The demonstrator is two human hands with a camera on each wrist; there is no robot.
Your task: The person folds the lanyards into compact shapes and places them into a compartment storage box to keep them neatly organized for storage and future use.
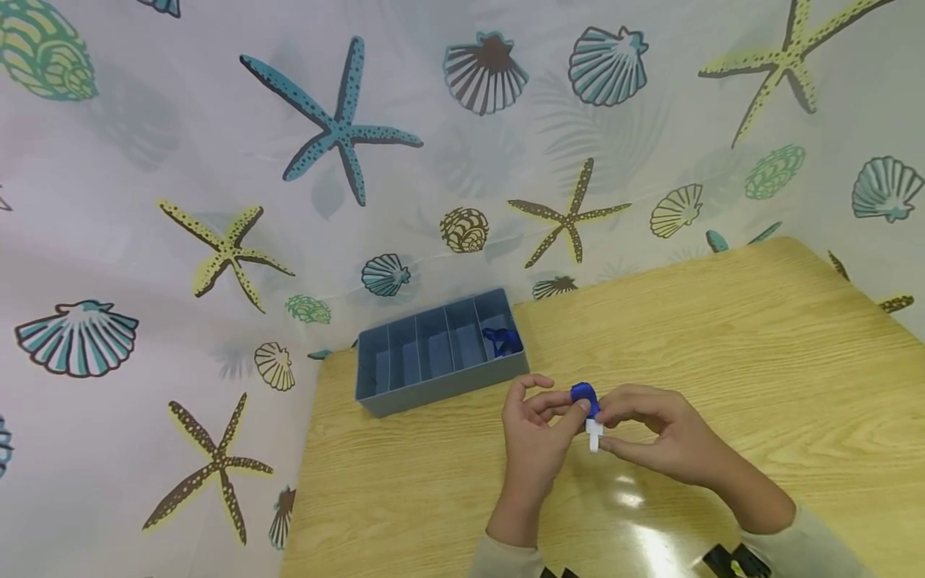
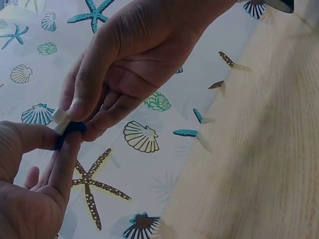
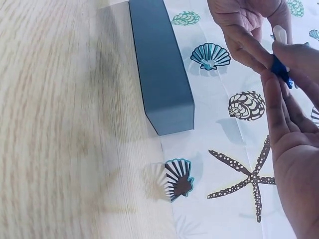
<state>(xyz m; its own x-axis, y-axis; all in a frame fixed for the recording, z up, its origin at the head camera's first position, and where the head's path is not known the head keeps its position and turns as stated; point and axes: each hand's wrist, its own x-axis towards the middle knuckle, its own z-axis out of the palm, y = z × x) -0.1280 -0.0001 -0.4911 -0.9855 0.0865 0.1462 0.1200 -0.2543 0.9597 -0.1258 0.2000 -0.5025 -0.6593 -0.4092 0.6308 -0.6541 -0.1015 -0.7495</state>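
Note:
In the head view, both hands meet over the table around a short loop of blue ribbon (image 1: 584, 395) with a white plastic piece (image 1: 594, 434) at its lower end. My left hand (image 1: 531, 437) pinches the ribbon between thumb and forefinger, its other fingers loosely bent. From the other side my right hand (image 1: 668, 433) grips the ribbon where it joins the white piece, with the thumb close to that piece. The left wrist view shows the white piece (image 2: 60, 115) standing out between the fingertips, which hide most of the ribbon. Blue material (image 3: 281, 69) also shows between the fingers in the right wrist view.
A blue-grey divided box (image 1: 444, 392) stands at the back of the wooden table (image 1: 405, 490), left of the hands. More blue ribbon (image 1: 503, 342) lies in its rightmost compartment. A curtain (image 1: 405, 217) printed with shells and starfish hangs along the table's back edge.

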